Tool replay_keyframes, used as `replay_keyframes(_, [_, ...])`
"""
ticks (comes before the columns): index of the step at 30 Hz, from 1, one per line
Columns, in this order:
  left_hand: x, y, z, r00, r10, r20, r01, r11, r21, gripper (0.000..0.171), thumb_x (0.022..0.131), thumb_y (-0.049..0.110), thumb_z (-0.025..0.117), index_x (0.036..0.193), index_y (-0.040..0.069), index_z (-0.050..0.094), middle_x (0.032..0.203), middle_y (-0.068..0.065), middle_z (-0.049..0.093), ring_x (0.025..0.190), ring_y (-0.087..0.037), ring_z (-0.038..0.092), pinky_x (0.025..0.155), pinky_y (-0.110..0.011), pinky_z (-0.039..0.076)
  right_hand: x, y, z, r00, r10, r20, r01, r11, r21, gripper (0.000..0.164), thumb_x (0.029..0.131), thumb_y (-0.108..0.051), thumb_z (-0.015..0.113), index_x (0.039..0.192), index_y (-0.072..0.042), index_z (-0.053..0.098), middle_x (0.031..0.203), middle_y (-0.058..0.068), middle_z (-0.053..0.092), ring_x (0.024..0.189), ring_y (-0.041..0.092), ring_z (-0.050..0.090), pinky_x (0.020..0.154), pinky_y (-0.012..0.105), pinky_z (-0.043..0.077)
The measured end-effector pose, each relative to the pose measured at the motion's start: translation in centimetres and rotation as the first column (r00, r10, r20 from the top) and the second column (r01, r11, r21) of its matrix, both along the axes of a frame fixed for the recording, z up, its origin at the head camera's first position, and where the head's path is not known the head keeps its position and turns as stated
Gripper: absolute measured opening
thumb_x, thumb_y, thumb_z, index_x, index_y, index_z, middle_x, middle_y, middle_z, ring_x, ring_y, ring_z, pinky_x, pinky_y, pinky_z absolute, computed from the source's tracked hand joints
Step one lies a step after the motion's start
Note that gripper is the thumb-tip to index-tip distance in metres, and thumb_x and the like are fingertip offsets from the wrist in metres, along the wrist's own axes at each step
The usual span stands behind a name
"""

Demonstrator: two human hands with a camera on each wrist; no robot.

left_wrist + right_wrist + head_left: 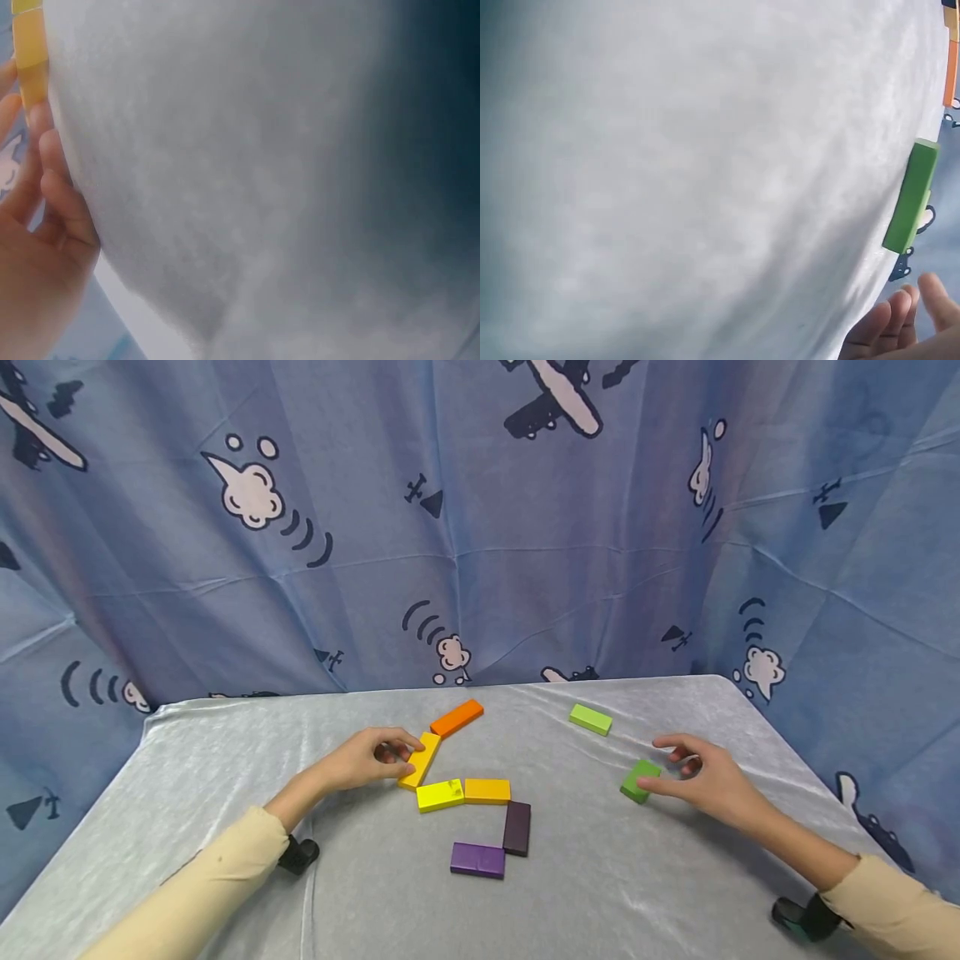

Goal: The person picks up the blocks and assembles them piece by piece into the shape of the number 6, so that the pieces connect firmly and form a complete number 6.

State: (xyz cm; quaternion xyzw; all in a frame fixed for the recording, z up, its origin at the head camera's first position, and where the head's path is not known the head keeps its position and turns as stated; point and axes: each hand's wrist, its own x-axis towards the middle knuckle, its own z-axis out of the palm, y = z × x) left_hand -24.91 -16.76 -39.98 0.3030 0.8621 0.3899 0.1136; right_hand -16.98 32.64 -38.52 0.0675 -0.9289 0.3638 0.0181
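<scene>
My left hand (375,755) is beside a yellow-orange block (424,762), its loosely bent fingers and thumb at the block's left side. Part of this block (31,60) appears at the top left of the left wrist view, close to the fingertips. My right hand (712,781) hovers around a dark green block (637,779). In the head view its thumb overlaps the block's near right end, and the index finger is spread away. In the right wrist view the green block (913,196) lies apart from the fingertips.
An orange block (457,718) touches the yellow-orange one's far end. Nearer lie a bright yellow block (440,796), an amber block (487,791), a dark brown block (517,828) and a purple block (477,860). A light green block (591,719) sits further back on the grey cloth (585,910).
</scene>
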Motion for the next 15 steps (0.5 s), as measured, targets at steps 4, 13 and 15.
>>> replay_keyframes(4, [0.0, 0.0, 0.0, 1.0, -0.002, -0.001, 0.002, 1.0, 0.005, 0.029, 0.093, 0.01, 0.075, 0.121, 0.004, 0.071, 0.099, -0.003, 0.067, 0.084, -0.019, 0.059, 0.075, -0.033, 0.05, 0.4, 0.5, -0.2, 0.999, -0.025, 0.026, 0.025, 1.0, 0.013, 0.072, 0.084, -0.033, 0.086, 0.138, 0.003, 0.055, 0.114, 0.018, 0.057, 0.093, 0.028, 0.05, 0.068, 0.031, 0.044])
replay_keyframes(13, [0.2, 0.0, 0.2, 1.0, -0.011, 0.0, 0.011, 1.0, 0.021, 0.03, 0.093, 0.01, 0.075, 0.121, 0.002, 0.07, 0.099, -0.005, 0.067, 0.083, -0.021, 0.059, 0.075, -0.034, 0.05, 1.5, 0.4, -1.4, 0.998, -0.064, -0.013, 0.065, 0.997, 0.05, 0.078, 0.078, -0.034, 0.09, 0.136, 0.004, 0.055, 0.11, 0.017, 0.059, 0.09, 0.026, 0.051, 0.07, 0.032, 0.043])
replay_keyframes(15, [0.2, 0.1, 0.2, 1.0, -0.01, 0.003, 0.01, 1.0, 0.026, 0.03, 0.093, 0.01, 0.075, 0.121, 0.002, 0.07, 0.099, -0.005, 0.067, 0.083, -0.021, 0.058, 0.074, -0.034, 0.05, 1.6, 0.2, -1.7, 0.997, -0.07, -0.023, 0.071, 0.996, 0.059, 0.078, 0.076, -0.035, 0.091, 0.135, 0.003, 0.056, 0.109, 0.017, 0.06, 0.09, 0.026, 0.051, 0.071, 0.033, 0.043])
